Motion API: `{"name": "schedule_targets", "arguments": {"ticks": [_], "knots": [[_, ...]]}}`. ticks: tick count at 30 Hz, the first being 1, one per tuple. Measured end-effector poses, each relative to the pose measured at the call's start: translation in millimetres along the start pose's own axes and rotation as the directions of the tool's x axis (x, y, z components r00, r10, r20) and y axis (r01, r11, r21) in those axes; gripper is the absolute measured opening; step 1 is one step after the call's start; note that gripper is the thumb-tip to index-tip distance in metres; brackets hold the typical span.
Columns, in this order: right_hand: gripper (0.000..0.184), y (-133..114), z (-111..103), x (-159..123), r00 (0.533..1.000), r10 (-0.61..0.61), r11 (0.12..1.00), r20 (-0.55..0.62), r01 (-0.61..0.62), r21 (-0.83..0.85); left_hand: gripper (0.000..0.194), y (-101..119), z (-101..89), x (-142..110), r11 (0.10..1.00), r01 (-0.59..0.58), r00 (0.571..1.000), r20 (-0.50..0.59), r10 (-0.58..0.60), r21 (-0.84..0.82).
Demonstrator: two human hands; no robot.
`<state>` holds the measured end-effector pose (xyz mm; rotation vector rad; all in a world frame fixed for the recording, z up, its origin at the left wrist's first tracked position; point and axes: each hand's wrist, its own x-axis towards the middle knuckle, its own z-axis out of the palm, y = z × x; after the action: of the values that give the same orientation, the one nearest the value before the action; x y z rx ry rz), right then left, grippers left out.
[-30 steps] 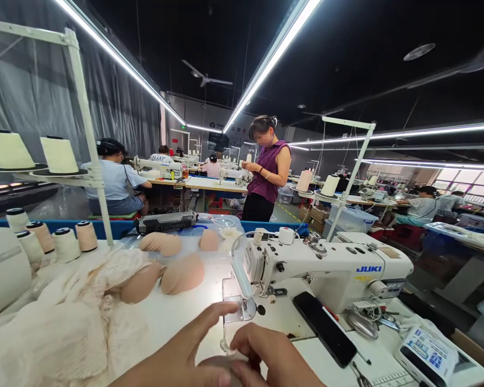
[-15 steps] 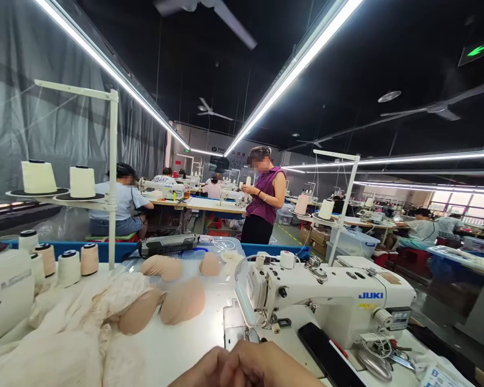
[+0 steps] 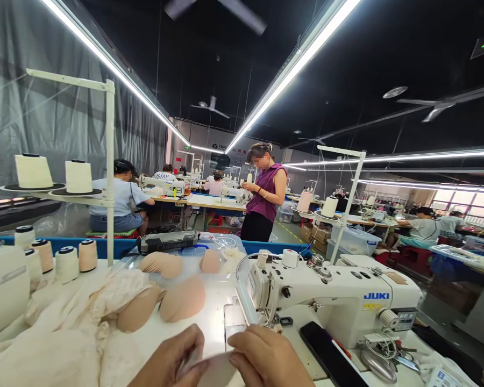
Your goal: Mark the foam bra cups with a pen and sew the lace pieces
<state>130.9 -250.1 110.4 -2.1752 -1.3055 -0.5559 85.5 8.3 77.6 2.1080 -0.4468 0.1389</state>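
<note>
At the bottom middle, my left hand point(image 3: 171, 355) and my right hand point(image 3: 272, 355) face each other in front of the sewing machine point(image 3: 339, 298). A pale, thin piece of material point(image 3: 216, 370) stretches between them, pinched at each end by curled fingers. Its lower part is cut off by the picture edge, so its exact kind cannot be told. Beige bra cups point(image 3: 183, 299) lie on the white table left of the machine. Cream lace fabric point(image 3: 60, 336) is heaped beside them.
A black phone point(image 3: 331, 352) rests by the machine, with scissors point(image 3: 405, 363) farther right. Thread cones point(image 3: 67, 265) and a thread stand point(image 3: 110, 172) rise at the left. Past the blue-edged table stands a person in a purple top point(image 3: 268, 188); others sit at machines.
My hands, together before, have moved apart, the left one going left. The pale material now shows between them. The view has shifted slightly.
</note>
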Motion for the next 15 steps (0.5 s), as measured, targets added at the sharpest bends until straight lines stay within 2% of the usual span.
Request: {"name": "schedule_targets", "arguments": {"ticks": [1, 2, 3, 4, 5, 6, 8, 9, 12, 15], "knots": [[0.019, 3, 14, -6, 0.995, -0.042, 0.998, -0.088, 0.037, -0.059, 0.029, -5, -2.9, 1, 0.978, -0.108, 0.989, -0.085, 0.125, 0.177], [0.021, 5, 27, -13, 0.985, -0.060, 0.993, -0.163, 0.042, -0.112, 0.022, -9, -4.6, 0, 0.908, -0.209, 0.956, -0.119, 0.268, 0.362], [0.026, 7, 40, -20, 0.975, -0.064, 0.986, -0.211, 0.029, -0.162, 0.020, -13, -5.1, 0, 0.803, -0.289, 0.918, -0.088, 0.387, 0.521], [0.029, 11, 50, -29, 0.973, -0.066, 0.978, -0.221, 0.019, -0.206, 0.019, -15, -4.4, -2, 0.691, -0.352, 0.889, -0.006, 0.459, 0.632], [0.030, 15, 59, -37, 0.978, -0.072, 0.970, -0.196, 0.023, -0.242, 0.016, -16, -2.6, -4, 0.614, -0.382, 0.886, 0.085, 0.456, 0.691], [0.030, 20, 66, -46, 0.986, -0.084, 0.964, -0.142, 0.044, -0.264, 0.012, -15, 0.3, -5, 0.589, -0.398, 0.901, 0.178, 0.396, 0.703], [0.027, 33, 72, -61, 0.994, -0.110, 0.964, -0.016, 0.103, -0.244, 0.028, -10, 8.6, -5, 0.628, -0.405, 0.914, 0.312, 0.260, 0.664], [0.027, 41, 72, -67, 0.993, -0.119, 0.969, 0.018, 0.120, -0.216, 0.032, -7, 13.9, -1, 0.645, -0.411, 0.908, 0.350, 0.230, 0.644], [0.028, 64, 67, -74, 0.990, -0.116, 0.980, 0.083, 0.128, -0.154, 0.021, -3, 32.8, 19, 0.588, -0.490, 0.870, 0.402, 0.285, 0.644], [0.028, 84, 60, -70, 0.981, -0.140, 0.982, 0.130, 0.155, -0.112, 0.020, -8, 50.4, 47, 0.537, -0.551, 0.833, 0.455, 0.314, 0.639]]}}
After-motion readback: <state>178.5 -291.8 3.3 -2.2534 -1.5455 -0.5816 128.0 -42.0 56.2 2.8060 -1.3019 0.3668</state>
